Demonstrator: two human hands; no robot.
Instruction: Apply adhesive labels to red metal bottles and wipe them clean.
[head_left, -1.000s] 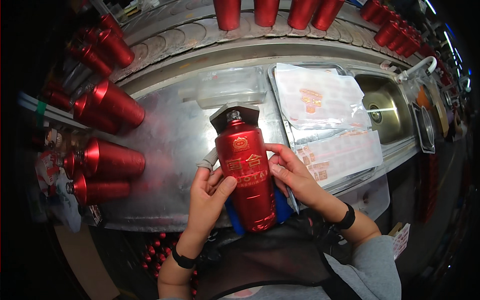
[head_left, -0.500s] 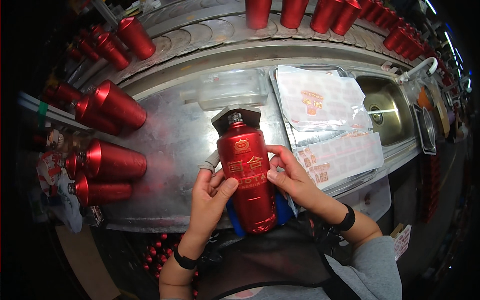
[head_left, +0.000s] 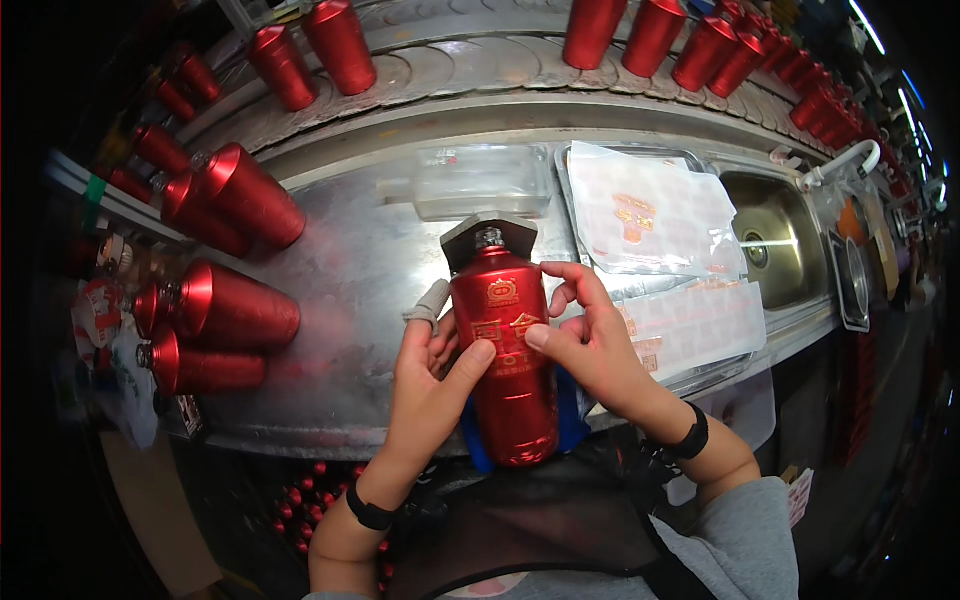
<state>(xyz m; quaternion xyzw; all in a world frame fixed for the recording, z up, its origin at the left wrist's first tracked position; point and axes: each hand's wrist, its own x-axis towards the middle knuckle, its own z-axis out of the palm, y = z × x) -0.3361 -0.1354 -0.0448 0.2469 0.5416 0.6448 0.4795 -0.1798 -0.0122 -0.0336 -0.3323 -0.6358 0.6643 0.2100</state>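
A glossy red bottle (head_left: 512, 405) with gold lettering and a bare clear neck lies in front of me, base toward my body. Its neck end rests at a dark grey notched block (head_left: 520, 236), and blue supports (head_left: 572, 415) show beside its lower part. My left hand (head_left: 430, 375) is closed around the left side, thumb on the front; a pale finger cover (head_left: 430, 300) sits on one raised fingertip. On the other side, my right hand (head_left: 598, 350) presses its thumb to the lettering, with the index finger curved beside the bottle's shoulder. Other fingertips are partly hidden.
Translucent sheets with gold-red decals (head_left: 650, 215) lie on a metal tray right of the bottle, before a sink (head_left: 765, 230). A clear container (head_left: 480, 180) stands behind the block. Several red bottles (head_left: 240, 315) lie at left; others ride a curved conveyor (head_left: 460, 68).
My right thumb has moved onto the gold lettering and its index finger has lifted. The left covered finger points up more. Conveyor bottles have shifted right; the view has moved slightly.
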